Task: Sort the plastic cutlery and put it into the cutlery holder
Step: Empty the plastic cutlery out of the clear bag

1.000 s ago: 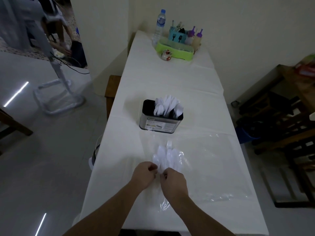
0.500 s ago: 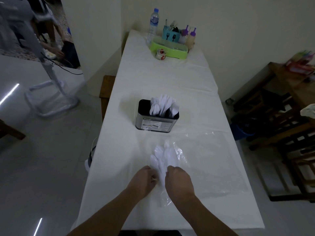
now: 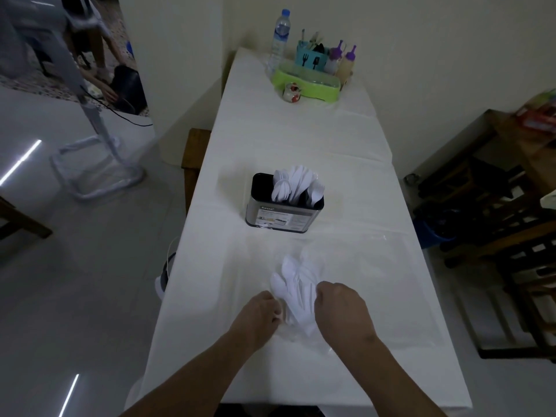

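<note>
A bundle of white plastic cutlery in a clear plastic bag lies on the white table near the front. My left hand pinches the bag at the bundle's left side. My right hand grips the bundle from the right, fingers curled over it. Behind them stands the metal cutlery holder, dark inside, with several white plastic spoons and forks standing in its middle and right parts; its left part looks empty.
A clear plastic sheet lies on the table to the right of the bundle. At the far end sit a green tray, a water bottle, a teal utensil cup and squeeze bottles. Dark wooden furniture stands right.
Both hands stayed on the bagged bundle; they have drawn slightly apart, and more of the white cutlery shows between them. The view shifted slightly.
</note>
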The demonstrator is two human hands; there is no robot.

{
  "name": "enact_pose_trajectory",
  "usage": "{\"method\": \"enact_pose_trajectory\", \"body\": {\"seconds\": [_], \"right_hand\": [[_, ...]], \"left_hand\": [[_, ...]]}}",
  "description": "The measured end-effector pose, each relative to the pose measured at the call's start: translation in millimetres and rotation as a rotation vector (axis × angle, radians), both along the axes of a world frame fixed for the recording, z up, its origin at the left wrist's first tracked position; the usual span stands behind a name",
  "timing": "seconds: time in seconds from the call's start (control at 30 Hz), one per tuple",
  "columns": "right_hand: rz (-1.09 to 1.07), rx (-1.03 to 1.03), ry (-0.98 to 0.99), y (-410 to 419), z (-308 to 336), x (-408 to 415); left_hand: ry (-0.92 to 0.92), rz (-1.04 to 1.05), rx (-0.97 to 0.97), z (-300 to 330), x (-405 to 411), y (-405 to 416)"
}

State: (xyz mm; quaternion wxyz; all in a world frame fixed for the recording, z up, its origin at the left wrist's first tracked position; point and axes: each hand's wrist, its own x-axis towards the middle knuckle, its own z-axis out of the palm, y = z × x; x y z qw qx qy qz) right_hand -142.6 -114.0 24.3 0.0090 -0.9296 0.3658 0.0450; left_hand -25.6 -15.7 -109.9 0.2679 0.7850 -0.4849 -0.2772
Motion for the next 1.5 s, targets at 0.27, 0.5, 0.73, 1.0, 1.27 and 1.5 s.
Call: {"method": "enact_pose_trajectory", "body": {"seconds": [0.27, 0.5, 0.73, 1.0, 1.27, 1.5], "right_hand": [[-0.233, 0.279, -0.184, -11, 27, -7], [-0.249, 0.334, -0.178, 1, 22, -8], [-0.243, 0.32, -0.172, 4, 23, -5], [-0.247, 0.301, -0.172, 2, 22, -5], [-0.338, 0.323, -0.169, -6, 22, -13], [-0.394, 0.321, -0.167, -12, 21, -12]], "left_hand": [[-0.02, -0.008, -0.005, 7, 1, -2], [-0.331, -0.345, -0.113, 10, 17, -14], [-0.834, -0.897, -0.296, 29, 19, -43], [-1.115, -1.154, -0.174, 48, 4, -69], [-0.986, -1.226, -0.223, 23, -1, -77], [-0.928, -1.118, -0.383, 6, 0, -78]]}}
